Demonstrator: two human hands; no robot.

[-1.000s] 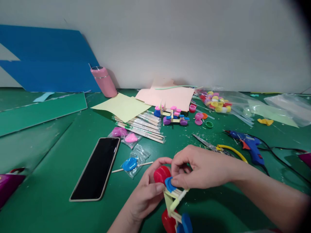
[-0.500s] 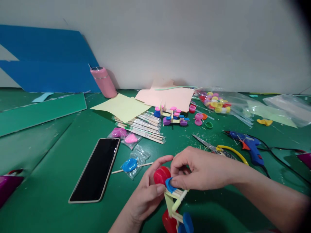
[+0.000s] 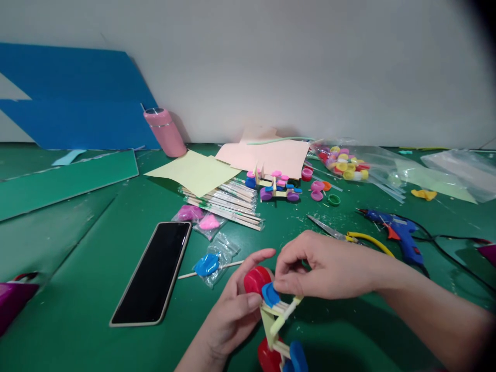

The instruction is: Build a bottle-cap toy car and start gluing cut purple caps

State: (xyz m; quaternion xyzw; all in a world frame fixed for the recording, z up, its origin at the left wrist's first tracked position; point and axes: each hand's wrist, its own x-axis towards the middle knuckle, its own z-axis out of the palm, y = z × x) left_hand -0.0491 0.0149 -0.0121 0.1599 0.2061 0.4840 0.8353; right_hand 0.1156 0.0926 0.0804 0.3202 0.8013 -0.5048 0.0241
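My left hand [image 3: 236, 310] holds a small toy car [image 3: 269, 325] made of pale sticks with red bottle-cap wheels. Its thumb presses beside the upper red cap [image 3: 256, 280]. A piece of blue clay [image 3: 270, 294] lies on the sticks next to that cap, and more blue clay [image 3: 297, 356] sits at the lower end. My right hand [image 3: 310, 268] has its thumb and fingers bent together at the edge of the upper blue clay. What its fingertips hold, if anything, is hidden. An opened bag of blue clay [image 3: 207, 264] lies beyond my left hand, with a thin stick by it.
A phone [image 3: 153, 274] lies on the left. Ahead are bundled sticks [image 3: 228, 204], yellow paper [image 3: 196, 172], small finished cars [image 3: 279, 193] and a bag of caps [image 3: 344, 163]. Scissors [image 3: 327, 227] and a blue glue gun [image 3: 399, 230] with its cord lie on the right.
My right hand has shifted slightly up and off the middle of the blue clay, uncovering more of it. My left hand keeps its hold on the car.
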